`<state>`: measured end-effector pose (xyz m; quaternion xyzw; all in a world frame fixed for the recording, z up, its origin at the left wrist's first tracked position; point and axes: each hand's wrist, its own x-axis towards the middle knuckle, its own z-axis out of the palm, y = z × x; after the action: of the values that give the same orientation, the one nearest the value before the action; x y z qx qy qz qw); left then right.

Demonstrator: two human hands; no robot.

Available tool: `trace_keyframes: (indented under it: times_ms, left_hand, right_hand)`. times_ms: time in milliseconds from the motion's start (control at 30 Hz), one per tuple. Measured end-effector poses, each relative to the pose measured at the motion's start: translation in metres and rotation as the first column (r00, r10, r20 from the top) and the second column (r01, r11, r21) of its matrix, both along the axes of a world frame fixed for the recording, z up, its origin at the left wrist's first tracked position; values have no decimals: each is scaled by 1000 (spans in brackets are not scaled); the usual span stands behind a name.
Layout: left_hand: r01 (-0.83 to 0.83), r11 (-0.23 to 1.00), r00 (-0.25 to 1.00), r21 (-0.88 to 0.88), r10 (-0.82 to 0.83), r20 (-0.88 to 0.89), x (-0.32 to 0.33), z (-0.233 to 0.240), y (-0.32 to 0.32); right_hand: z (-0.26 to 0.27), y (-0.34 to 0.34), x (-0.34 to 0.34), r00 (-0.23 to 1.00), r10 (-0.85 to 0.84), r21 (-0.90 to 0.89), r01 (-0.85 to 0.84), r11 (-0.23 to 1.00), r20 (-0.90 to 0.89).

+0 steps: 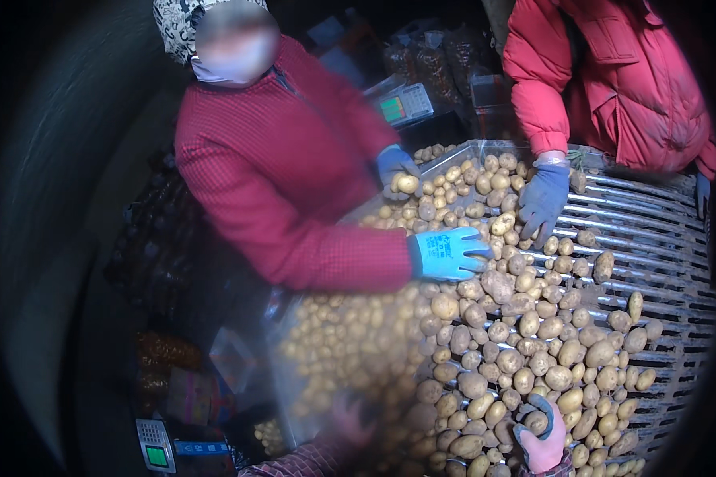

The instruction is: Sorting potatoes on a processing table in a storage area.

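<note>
Potatoes [474,384] of several sizes lie spread over a slatted metal rack [662,304]. At the bottom right, my right hand [542,438], in a pink and grey work glove, has its fingers curled around a potato [536,423]. My left hand [352,420] is blurred at the bottom centre, over the edge of the potato pile; whether it holds anything is unclear. A blurred patch hides part of the smaller potatoes [346,334] left of the rack.
Across the pile, a person in a checked red jacket [298,179] reaches in with blue gloves, one holding potatoes. Another person in a red padded coat [644,89] touches the potatoes. Digital scales [407,104] stand behind and at lower left [155,444]. Filled bags [435,65] stand behind.
</note>
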<state>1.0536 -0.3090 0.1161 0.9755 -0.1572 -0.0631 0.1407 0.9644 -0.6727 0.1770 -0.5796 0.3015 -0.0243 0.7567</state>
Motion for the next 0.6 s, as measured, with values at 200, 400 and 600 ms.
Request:
trace_keyframes:
  times_ms: [200,400,600]
  left_hand:
    - [-6,1000,1000,-13,6,6,0,7,-8]
    - [14,1000,999,15,-15,48,1,7,-5]
    - [43,998,996,-42,-40,77,2,0,-1]
  right_hand:
    - [8,-2,-1,998,60,-186,-60,981,-9]
    - [10,-1,2,999,44,-146,-46,988,-16]
    - [13,-1,1,999,49,-170,-50,984,-11]
